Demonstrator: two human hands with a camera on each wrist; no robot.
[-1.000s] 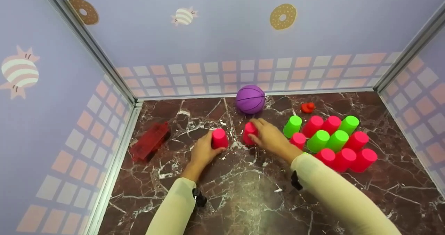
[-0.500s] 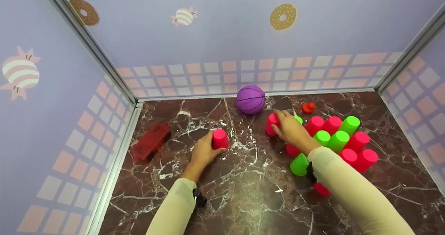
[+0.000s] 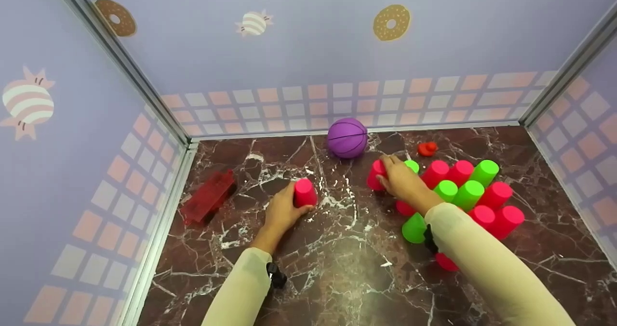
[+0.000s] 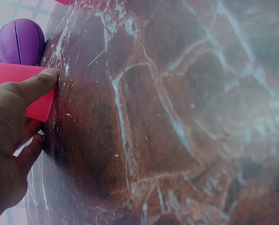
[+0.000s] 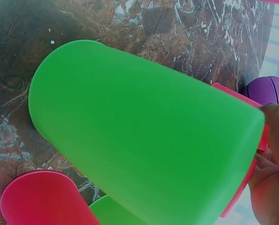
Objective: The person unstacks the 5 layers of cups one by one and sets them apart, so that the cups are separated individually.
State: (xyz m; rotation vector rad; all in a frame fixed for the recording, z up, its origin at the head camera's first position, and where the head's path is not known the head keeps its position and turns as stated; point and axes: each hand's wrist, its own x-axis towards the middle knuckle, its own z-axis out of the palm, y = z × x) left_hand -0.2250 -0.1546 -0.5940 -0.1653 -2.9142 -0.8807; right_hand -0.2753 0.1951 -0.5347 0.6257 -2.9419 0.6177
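My left hand point(image 3: 282, 212) grips an upside-down pink cup point(image 3: 305, 193) standing on the marbled surface, its thumb and fingers around the sides. In the left wrist view the thumb lies along that pink cup point(image 4: 39, 101), close to the rim. To the right, my right hand point(image 3: 402, 181) holds another upside-down pink cup point(image 3: 376, 175), at the left edge of a group of cups. A green cup point(image 5: 144, 131) fills much of the right wrist view and partly hides the right hand's cup point(image 5: 238, 96). My right forearm covers some of the group in the head view.
Several upside-down pink and green cups point(image 3: 468, 196) stand close together on the right. A purple ball point(image 3: 347, 138) sits by the back wall, with a small red rubber duck point(image 3: 427, 149) to its right. A translucent red block point(image 3: 209, 196) lies at left. Patterned walls enclose the surface.
My right hand has carried its pink cup from the middle to the right, beside the group, and stays nearly still over the last half second. The left hand has kept its place.
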